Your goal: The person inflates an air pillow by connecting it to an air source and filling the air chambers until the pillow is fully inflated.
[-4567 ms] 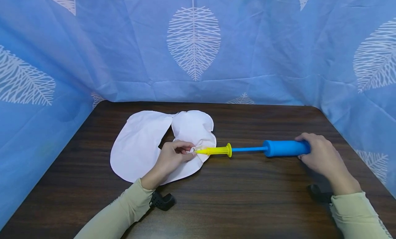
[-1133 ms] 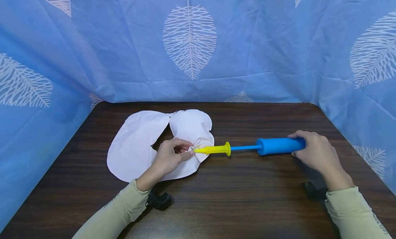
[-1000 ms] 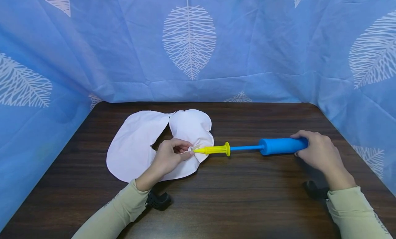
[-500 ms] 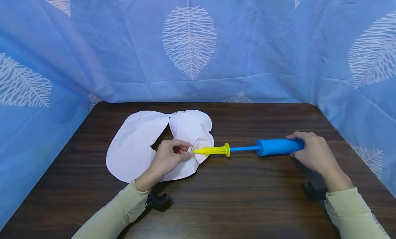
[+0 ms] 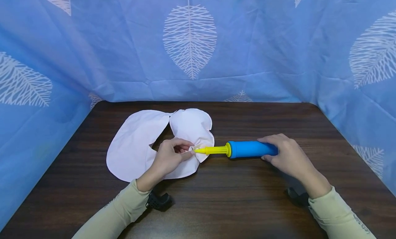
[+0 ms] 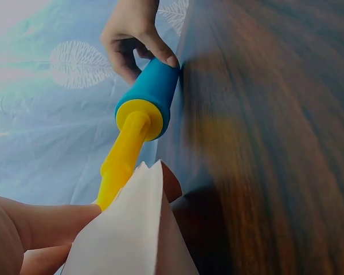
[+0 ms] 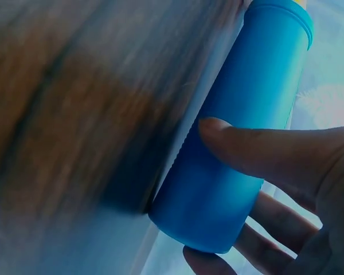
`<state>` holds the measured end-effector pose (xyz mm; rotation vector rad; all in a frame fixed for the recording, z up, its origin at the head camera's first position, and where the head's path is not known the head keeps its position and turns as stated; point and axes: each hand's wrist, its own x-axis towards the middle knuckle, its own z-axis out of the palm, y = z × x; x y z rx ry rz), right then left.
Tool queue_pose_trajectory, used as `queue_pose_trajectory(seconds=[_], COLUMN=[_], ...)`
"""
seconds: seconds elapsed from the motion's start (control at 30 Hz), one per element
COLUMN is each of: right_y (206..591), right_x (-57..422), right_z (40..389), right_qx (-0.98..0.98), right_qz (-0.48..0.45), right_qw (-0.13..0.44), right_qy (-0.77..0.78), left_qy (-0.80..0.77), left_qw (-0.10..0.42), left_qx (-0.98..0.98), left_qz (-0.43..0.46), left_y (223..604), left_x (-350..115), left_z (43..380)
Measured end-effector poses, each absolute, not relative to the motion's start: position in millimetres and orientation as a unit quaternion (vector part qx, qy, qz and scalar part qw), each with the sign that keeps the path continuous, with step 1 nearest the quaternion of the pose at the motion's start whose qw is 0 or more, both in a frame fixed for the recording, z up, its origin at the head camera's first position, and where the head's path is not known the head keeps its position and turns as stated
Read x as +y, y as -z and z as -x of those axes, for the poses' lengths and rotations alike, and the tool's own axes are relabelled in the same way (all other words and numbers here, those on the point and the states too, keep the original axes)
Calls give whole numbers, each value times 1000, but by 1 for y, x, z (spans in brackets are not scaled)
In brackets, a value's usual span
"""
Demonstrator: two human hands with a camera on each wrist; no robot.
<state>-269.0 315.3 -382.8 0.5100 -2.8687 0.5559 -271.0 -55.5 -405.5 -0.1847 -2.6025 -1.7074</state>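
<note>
Pale green sleeves (image 5: 332,211) carried small dark markings (image 5: 361,223), too tiny to read. The left hand (image 5: 167,157) pinched the flat white piece (image 5: 133,146) at the tip of the yellow nozzle (image 5: 215,150); the right hand (image 5: 287,154) gripped the blue pump barrel (image 5: 250,149), its front against the nozzle's flange (image 5: 228,150). The white piece lay left of centre on a dark wood-grain table (image 5: 235,204). Beyond hung blue cloth (image 5: 253,53) printed with white leaves (image 5: 190,41).

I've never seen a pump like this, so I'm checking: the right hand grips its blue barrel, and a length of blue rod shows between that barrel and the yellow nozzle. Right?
Not quite: no rod shows. In the head view, the blue barrel sits right against the wide end of the yellow nozzle. The right hand does grip the barrel.
</note>
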Motion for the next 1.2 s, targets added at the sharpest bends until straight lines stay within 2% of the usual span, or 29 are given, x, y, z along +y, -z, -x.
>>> queue_pose_trajectory(seconds=[0.27, 0.5, 0.9, 1.2], right_y=[383, 382, 385, 388], right_x=[328, 361, 412, 405], right_z=[270, 275, 282, 285], right_qx=[-970, -981, -986, -981], right_qz=[-149, -87, -14, -34], right_qw=[80, 64, 86, 97], right_qy=[-174, -164, -145, -162], left_qy=[544, 546, 542, 546], left_qw=[1, -2, -5, 2], left_qx=[-837, -836, -839, -837], left_qz=[52, 48, 45, 42], left_y=[405, 405, 405, 407], left_x=[-54, -54, -55, -56], left_z=[271, 272, 273, 273])
